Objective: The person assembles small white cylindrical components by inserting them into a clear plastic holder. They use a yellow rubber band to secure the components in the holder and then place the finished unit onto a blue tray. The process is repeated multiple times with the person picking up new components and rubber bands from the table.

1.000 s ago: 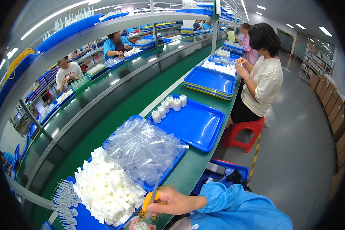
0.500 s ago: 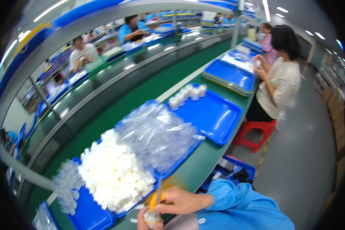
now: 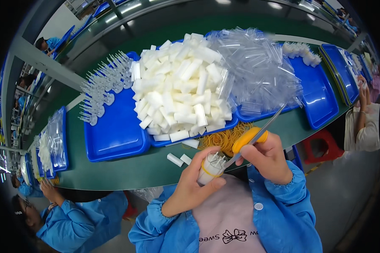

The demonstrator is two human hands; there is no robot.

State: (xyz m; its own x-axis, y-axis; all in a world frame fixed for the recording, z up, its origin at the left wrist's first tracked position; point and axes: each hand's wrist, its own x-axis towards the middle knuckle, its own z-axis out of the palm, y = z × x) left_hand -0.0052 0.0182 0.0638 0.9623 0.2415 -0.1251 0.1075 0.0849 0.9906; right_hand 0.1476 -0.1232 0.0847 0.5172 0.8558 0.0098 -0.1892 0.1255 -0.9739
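Note:
My left hand [image 3: 194, 179] is wrapped round a short whitish bundle [image 3: 210, 168] with a yellow rubber band about it. Thin clear stems stick up from the bundle's top. In my right hand [image 3: 268, 158] are orange-handled scissors [image 3: 250, 138], their handle loops round or against my fingers. One metal end points up and away over the table; another metal part reaches down beside the bundle, and I cannot tell whether it touches. Beyond my hands lies a pile of yellow rubber bands [image 3: 223, 139]. Small white foam blocks [image 3: 175, 160] lie on the table just left of it.
White foam blocks heap on a blue tray [image 3: 116, 141], with clear stemmed plastic pieces [image 3: 107, 86] at its left. Clear plastic tubes [image 3: 257, 67] pile to the right. Another blue tray [image 3: 321, 97] holds white bundles [image 3: 302, 52]. Co-workers sit left and right, one near a red stool [image 3: 323, 145].
My view has swung from the right down toward my hands and the trays. The bundle and scissors remain in my hands; the scissors' metal end now slants up to the right.

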